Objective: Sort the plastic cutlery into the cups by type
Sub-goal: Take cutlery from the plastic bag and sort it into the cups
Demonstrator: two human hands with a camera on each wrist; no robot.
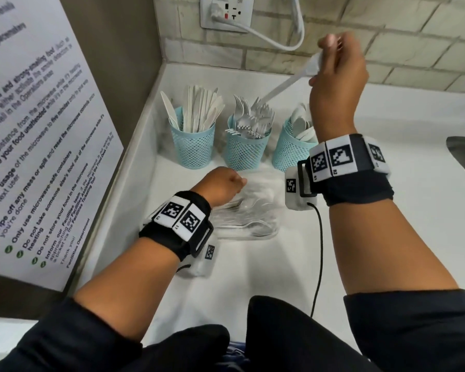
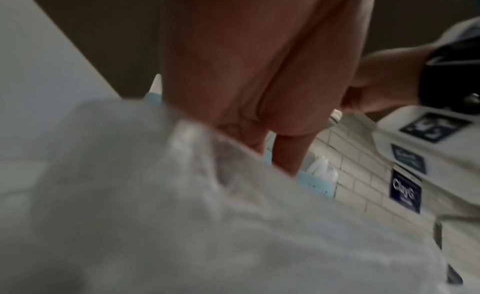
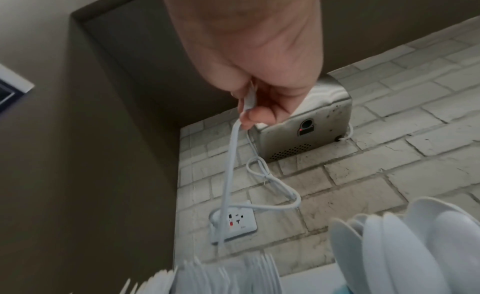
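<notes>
White plastic fork (image 1: 285, 85), pinched by its handle in my right hand (image 1: 338, 76), slants down with its tines just above the middle cup (image 1: 246, 153) of forks. Left cup (image 1: 192, 146) holds knives; right cup (image 1: 289, 149) holds spoons. All three stand in a row on the white counter (image 1: 387, 124) near the corner. My left hand (image 1: 222, 186) rests, fingers curled, on the clear bag (image 1: 249, 218) of unsorted cutlery; whether it grips the bag I cannot tell.

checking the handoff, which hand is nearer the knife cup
Left. The left hand sits low on the counter just in front of the knife cup; the right hand is raised beyond the fork cup.
</notes>
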